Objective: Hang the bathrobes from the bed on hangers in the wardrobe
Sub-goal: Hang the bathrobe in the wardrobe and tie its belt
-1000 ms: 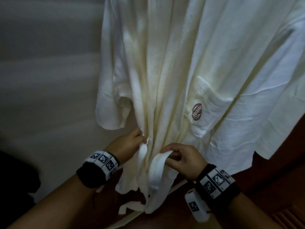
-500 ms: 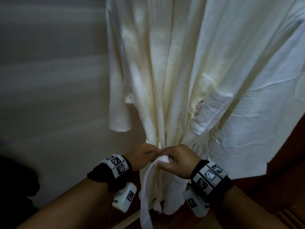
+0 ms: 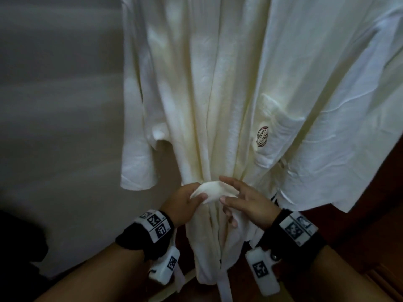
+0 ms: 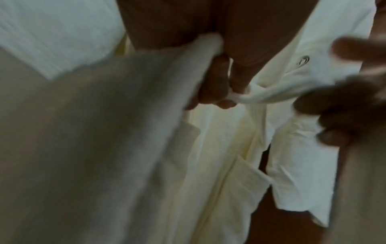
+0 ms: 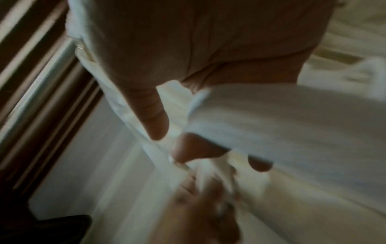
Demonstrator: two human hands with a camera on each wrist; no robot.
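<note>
**Both hands on the belt at the robe's waist**

We see a white robe [image 3: 218,83] hanging upright, front toward us. Landmark: the round red logo [image 3: 262,136] on its chest pocket [image 3: 281,136].

- Belt [image 3: 214,190]: below and left of the logo, bunched across the robe's gathered front. One end hangs straight down under the hands.
- Left hand [image 3: 183,205]: below-left of the logo, thumb and fingers curled on the left end of the belt bunch, pinching it. Left wrist view confirms the fingertips [image 4: 227,102] clamp the fabric.
- Right hand [image 3: 246,203]: right under the logo, against the right side of the bunch. Index and thumb are extended, lower fingers bent into the cloth. In the right wrist view a belt strip lies across the fingers [image 5: 154,115]; we cannot tell whether they actually grip it, too blurred.
- Second white robe [image 3: 338,105]: right of the logo, hanging just beside the first, overlapping it.
- Pale wall [image 3: 54,127]: far left of the logo, behind the left sleeve [image 3: 137,149].
- Dark wood panel [image 3: 370,225]: below-right of the logo.
</note>
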